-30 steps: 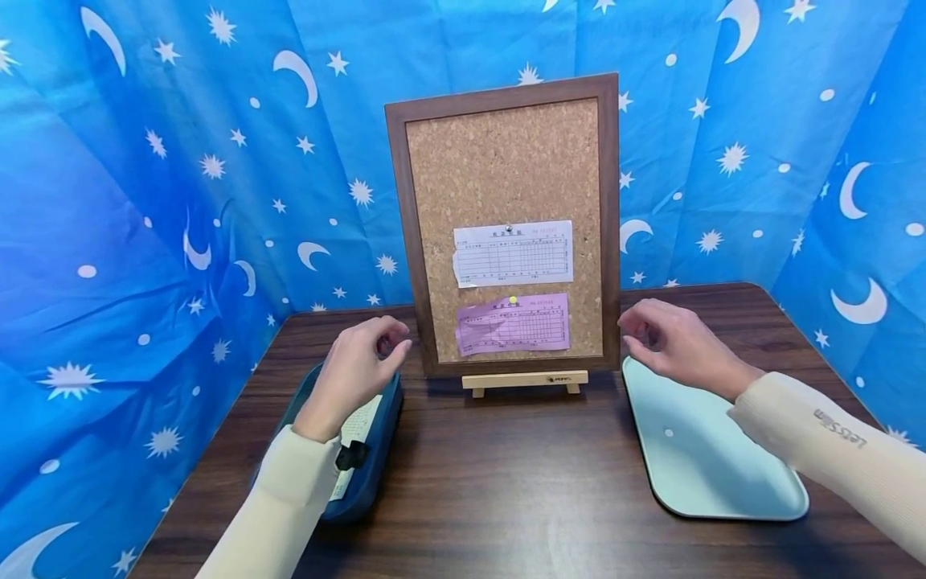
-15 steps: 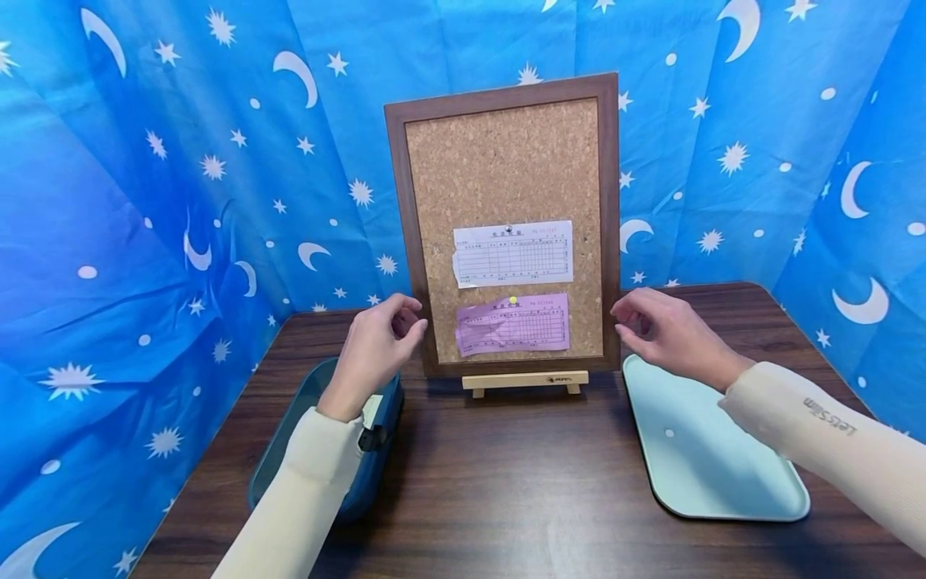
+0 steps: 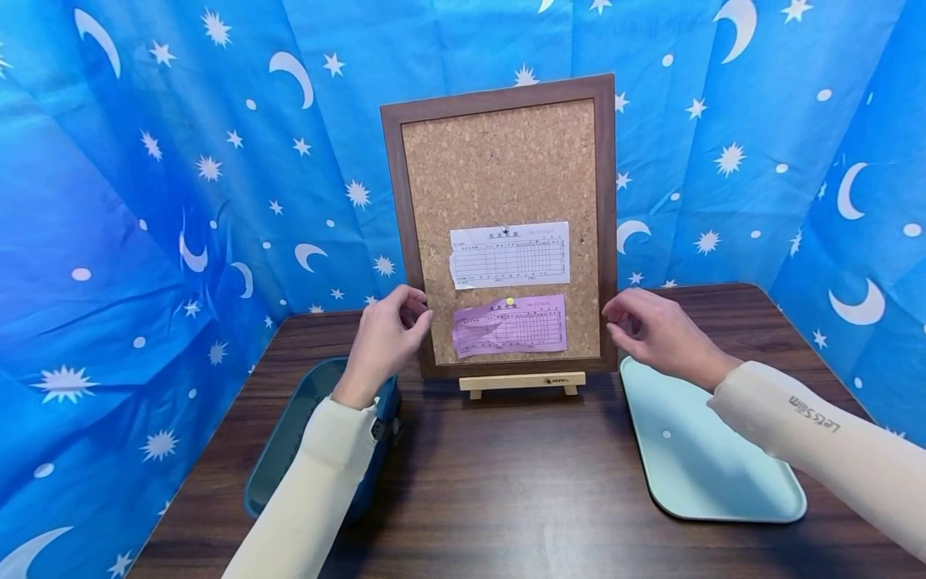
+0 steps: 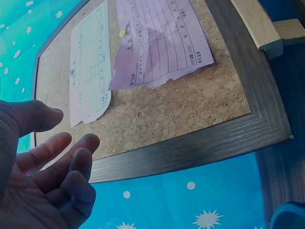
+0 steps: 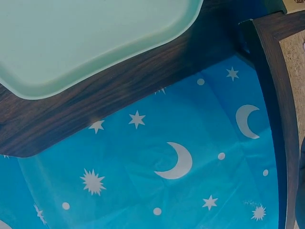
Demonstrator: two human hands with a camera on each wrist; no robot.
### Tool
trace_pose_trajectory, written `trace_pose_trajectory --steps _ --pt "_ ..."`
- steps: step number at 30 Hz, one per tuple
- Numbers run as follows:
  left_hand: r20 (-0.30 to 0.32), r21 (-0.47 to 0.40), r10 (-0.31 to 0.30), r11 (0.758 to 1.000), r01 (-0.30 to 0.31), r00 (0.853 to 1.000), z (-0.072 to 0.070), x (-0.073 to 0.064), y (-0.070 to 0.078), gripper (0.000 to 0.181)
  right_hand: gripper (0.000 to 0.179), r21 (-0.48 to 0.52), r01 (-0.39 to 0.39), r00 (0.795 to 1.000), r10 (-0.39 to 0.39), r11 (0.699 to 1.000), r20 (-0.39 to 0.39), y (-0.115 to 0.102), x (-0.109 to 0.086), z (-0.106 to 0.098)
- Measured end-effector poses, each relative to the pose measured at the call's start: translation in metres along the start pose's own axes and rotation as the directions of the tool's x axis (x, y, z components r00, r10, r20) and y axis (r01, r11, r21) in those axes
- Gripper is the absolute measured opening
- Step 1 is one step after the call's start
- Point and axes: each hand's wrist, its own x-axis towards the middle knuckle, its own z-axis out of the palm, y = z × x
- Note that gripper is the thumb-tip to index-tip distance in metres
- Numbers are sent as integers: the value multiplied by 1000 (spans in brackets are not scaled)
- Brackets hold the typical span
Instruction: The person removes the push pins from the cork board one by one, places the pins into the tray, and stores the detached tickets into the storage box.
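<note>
A cork board (image 3: 506,169) in a brown wooden frame leans upright on a small wooden easel (image 3: 521,381). Pinned low on it are a white printed slip (image 3: 510,261) and, beneath, a creased purple slip (image 3: 510,330) under a yellow pushpin (image 3: 510,301). My left hand (image 3: 387,342) is beside the frame's lower left side, fingers loosely bent. The left wrist view shows its thumb apart from the fingers (image 4: 81,162), nothing between them. My right hand (image 3: 658,334) hovers by the lower right side, fingers loosely bent, no object visible in it; whether it touches the frame is unclear.
A dark blue bin (image 3: 289,450) stands left on the brown wooden table (image 3: 506,482), partly behind my left forearm. On the right, under my right arm, lies a pale green tray (image 3: 694,474). Blue curtains (image 3: 477,48) with moons and stars hang behind and at both sides.
Both hands have moved inward towards the board's sides, the left one rightwards and up, the right one leftwards. The board and its slips have stayed in place.
</note>
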Motion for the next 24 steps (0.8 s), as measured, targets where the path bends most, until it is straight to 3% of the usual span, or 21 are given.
trace_pose_trajectory --steps 12,24 --pt "5 -9 -36 999 36 999 7 9 4 25 19 19 42 999 -42 999 -12 -5 10 5" --pt "-33 -33 -57 998 56 998 18 19 6 31 20 -11 67 996 -68 998 -61 -19 38 5"
